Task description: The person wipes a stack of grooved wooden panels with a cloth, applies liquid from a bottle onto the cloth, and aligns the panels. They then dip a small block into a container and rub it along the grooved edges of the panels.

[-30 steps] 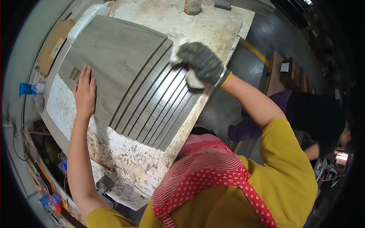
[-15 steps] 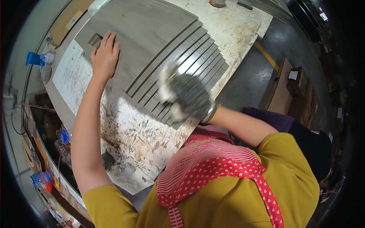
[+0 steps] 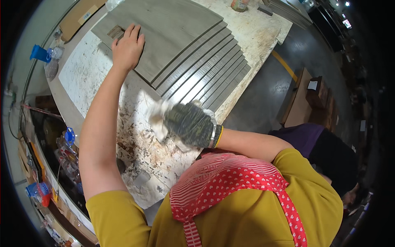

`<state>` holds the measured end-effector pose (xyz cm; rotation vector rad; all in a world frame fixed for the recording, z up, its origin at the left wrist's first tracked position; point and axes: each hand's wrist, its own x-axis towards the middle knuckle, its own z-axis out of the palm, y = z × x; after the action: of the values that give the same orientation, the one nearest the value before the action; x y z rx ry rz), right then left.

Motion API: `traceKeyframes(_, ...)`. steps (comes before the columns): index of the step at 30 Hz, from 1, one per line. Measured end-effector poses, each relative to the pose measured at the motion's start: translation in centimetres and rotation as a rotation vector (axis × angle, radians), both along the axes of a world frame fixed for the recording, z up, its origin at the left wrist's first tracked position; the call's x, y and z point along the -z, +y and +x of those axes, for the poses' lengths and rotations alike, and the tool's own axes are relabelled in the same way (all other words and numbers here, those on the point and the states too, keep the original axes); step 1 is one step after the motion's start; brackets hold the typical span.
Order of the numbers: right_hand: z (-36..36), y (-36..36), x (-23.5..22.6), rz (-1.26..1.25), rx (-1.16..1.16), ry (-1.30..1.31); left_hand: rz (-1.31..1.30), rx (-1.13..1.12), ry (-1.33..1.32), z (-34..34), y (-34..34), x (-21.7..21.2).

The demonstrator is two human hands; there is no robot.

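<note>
A fanned stack of grey wood-grain boards (image 3: 168, 35) lies on the worktable, their edges stepping down toward the right. My bare left hand (image 3: 128, 47) rests flat on the left edge of the top board, fingers stretched out. Beside its fingertips is a small brown block-like piece (image 3: 116, 31). My right hand (image 3: 191, 124), in a dark glove with a yellow-edged cuff, is closed on a crumpled white rag (image 3: 158, 118). Hand and rag are at the near end of the stack, close to my apron; the rag is blurred.
The white worktable (image 3: 135, 111) is worn and stained. A can (image 3: 239, 5) and a dark grey block (image 3: 265, 9) are at its far side. Bottles (image 3: 68, 158) crowd the left. A brown wooden box (image 3: 302, 101) stands on the right floor, near another person's dark clothing (image 3: 329, 154).
My right hand has swept the rag left and toward me, off the middle of the boards' stepped edges. My left hand remains on the top board; the whole view has shifted slightly.
</note>
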<state>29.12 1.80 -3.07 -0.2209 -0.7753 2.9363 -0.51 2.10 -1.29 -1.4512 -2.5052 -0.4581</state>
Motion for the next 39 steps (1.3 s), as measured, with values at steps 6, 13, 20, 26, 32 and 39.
traceKeyframes(6, -1.5, 5.0, -1.9, 1.133, 0.188, 0.007, -0.007, -0.021, -0.028, -0.1, -0.7, 0.2)
traceKeyframes(13, -3.3, 0.3, -1.4, 2.086, 0.191, 0.092, 0.024, 0.011, -0.019, -0.1, 0.5, 0.0)
traceKeyframes(20, 0.4, 2.5, 0.5, 1.732, 0.358, 0.253, -0.039, -0.006, -0.032, -0.1, 0.4, -0.4)
traceKeyframes(26, 1.3, 10.0, -0.2, 2.147, 0.568, 0.373, -0.111, -0.007, -0.020, -0.3, -0.3, -0.3)
traceKeyframes(32, 9.0, 26.4, 1.5, 2.084, 0.557, -0.696, -0.134, 0.000, -0.034, 0.4, 0.1, -0.8)
traceKeyframes(39, 4.4, 17.2, 0.0, 2.388, 0.458, -0.166, -0.148, -0.021, -0.009, -0.6, -0.7, -0.6)
